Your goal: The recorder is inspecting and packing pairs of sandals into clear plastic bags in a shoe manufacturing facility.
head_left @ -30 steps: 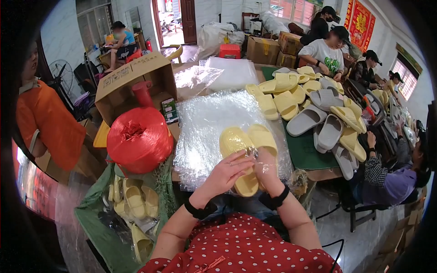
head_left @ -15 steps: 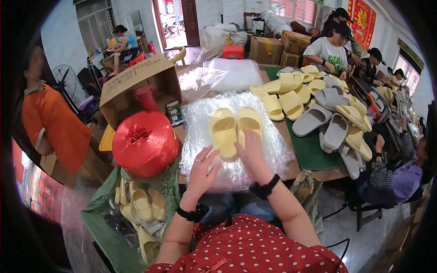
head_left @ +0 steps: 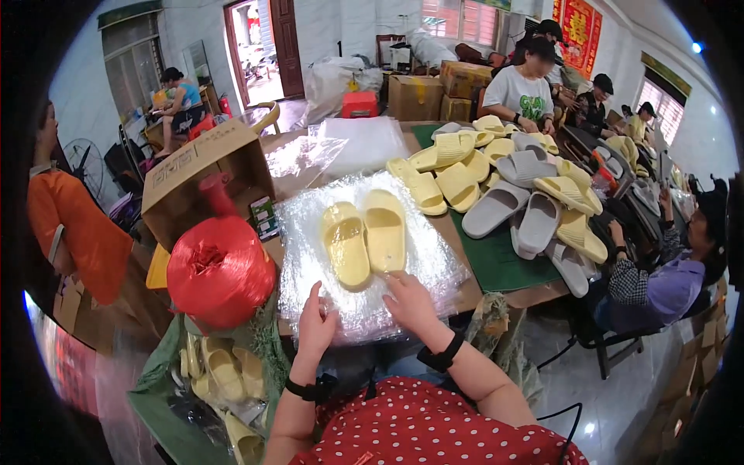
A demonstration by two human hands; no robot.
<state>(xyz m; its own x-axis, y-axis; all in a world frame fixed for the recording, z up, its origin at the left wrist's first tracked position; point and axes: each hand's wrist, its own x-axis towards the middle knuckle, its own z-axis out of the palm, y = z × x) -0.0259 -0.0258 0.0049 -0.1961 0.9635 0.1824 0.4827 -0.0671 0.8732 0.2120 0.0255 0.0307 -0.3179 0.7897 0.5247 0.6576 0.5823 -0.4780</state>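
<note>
Yellow slippers, one pair, lie side by side, soles down and toes facing away from the person, on a stack of clear, shiny plastic sheets near the front edge of the desk. The right hand is at the right slipper's heel, fingers slightly spread and gripping nothing; from where I stand, I cannot tell whether the tips touch it. The left hand is by the stack's near-left corner, fingers loosely parted and empty. Along the desk's right edge, grey and yellow footwear is heaped on a green mat.
</note>
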